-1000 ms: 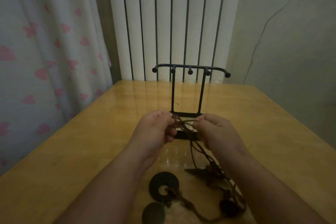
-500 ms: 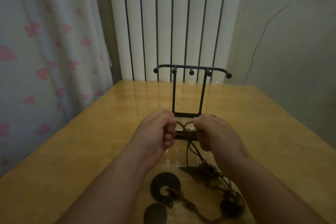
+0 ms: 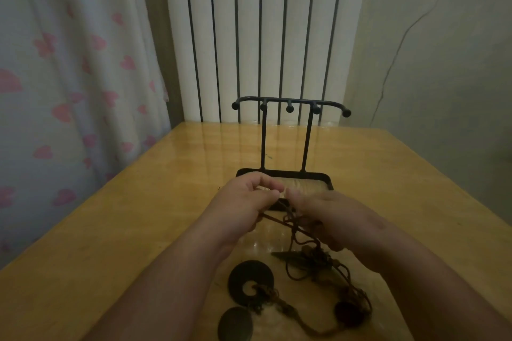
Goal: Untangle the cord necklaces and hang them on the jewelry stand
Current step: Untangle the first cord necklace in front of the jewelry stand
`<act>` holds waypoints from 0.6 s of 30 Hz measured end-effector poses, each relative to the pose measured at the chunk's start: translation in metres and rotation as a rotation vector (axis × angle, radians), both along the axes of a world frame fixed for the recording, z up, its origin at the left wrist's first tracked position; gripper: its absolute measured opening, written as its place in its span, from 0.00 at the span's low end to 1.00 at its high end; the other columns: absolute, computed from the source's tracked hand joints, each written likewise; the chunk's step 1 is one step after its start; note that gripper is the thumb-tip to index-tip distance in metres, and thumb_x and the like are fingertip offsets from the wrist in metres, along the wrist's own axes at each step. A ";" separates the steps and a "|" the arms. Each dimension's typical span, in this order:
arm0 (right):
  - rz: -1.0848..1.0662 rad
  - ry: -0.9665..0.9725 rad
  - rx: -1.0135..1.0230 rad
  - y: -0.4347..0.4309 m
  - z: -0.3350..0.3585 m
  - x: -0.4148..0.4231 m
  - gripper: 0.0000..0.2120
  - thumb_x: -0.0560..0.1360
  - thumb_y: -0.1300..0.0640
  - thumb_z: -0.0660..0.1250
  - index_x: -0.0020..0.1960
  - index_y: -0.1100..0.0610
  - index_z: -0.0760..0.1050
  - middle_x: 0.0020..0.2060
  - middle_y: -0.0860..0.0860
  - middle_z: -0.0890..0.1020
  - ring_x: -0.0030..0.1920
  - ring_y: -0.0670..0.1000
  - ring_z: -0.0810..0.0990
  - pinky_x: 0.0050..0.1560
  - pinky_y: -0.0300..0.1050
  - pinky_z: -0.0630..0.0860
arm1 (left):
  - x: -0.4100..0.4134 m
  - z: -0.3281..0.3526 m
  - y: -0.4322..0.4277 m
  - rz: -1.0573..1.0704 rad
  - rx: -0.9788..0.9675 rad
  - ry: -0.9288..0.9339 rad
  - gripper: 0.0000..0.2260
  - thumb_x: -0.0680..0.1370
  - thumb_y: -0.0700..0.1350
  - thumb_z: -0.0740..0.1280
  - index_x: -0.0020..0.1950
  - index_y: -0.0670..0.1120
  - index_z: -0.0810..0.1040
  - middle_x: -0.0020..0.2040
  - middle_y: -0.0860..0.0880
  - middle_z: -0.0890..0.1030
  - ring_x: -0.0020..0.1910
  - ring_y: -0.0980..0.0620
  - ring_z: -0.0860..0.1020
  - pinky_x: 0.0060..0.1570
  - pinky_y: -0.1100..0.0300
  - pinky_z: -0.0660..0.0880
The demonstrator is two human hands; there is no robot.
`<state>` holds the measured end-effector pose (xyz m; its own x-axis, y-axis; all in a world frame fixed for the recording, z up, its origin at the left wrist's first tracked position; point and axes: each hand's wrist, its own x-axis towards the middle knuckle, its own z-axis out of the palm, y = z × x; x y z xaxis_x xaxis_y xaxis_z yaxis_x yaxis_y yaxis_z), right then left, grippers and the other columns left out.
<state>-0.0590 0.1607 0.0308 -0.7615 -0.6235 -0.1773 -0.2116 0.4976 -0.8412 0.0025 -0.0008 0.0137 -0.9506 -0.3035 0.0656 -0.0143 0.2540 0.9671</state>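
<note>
The cord necklaces (image 3: pixel 300 232) are all bunched up in one brown tangle, pretty much dead center on the wooden surface (image 3: pixel 138 230), just in front of the black jewelry stand (image 3: pixel 263 141). The top of the tangle is lifted and pinched from both sides: the left hand (image 3: pixel 243 202) is curled around a strand that's pulled taut from under its palm, and the right hand (image 3: pixel 329 216) is clenched on the cords too, with the fingers (image 3: pixel 295 196) tucked in tight right next to the left ones. The two hands are nearly touching over the stand's tray base. Lower down, the rest is left lying on the surface: a dark ring pendant (image 3: pixel 250 282), an oval disc (image 3: pixel 235 324), a round dark pendant (image 3: pixel 347 311) and a leaf-ish piece (image 3: pixel 291 256), all tied into the mess. Nothing is hung on the stand's hooks. A heart-print curtain (image 3: pixel 69 77) and a white radiator (image 3: pixel 263 36) can be seen behind.
</note>
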 end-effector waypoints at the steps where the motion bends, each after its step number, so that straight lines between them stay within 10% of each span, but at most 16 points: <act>1: 0.027 0.001 0.025 0.001 0.001 0.000 0.22 0.72 0.32 0.60 0.41 0.49 0.79 0.28 0.41 0.77 0.33 0.42 0.72 0.35 0.39 0.66 | -0.001 -0.001 0.000 0.003 0.008 -0.003 0.06 0.80 0.46 0.66 0.51 0.54 0.82 0.38 0.53 0.77 0.35 0.54 0.71 0.33 0.60 0.68; 10: -0.039 -0.117 -0.212 0.004 0.001 -0.005 0.13 0.82 0.54 0.59 0.48 0.59 0.79 0.30 0.49 0.73 0.28 0.45 0.67 0.30 0.40 0.63 | -0.003 0.000 -0.005 0.023 0.110 0.019 0.08 0.83 0.44 0.62 0.54 0.52 0.80 0.35 0.50 0.81 0.28 0.56 0.70 0.27 0.64 0.65; 18: -0.193 -0.207 -0.400 0.003 0.005 -0.006 0.18 0.80 0.47 0.58 0.35 0.54 0.67 0.27 0.50 0.66 0.28 0.50 0.61 0.32 0.46 0.58 | -0.003 0.002 -0.006 0.039 0.056 0.025 0.08 0.83 0.45 0.60 0.54 0.54 0.78 0.33 0.51 0.76 0.27 0.58 0.69 0.26 0.65 0.65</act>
<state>-0.0652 0.1635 0.0360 -0.8441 -0.5242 -0.1129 0.0448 0.1409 -0.9890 -0.0005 -0.0067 0.0152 -0.9362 -0.3443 0.0708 0.0009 0.1991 0.9800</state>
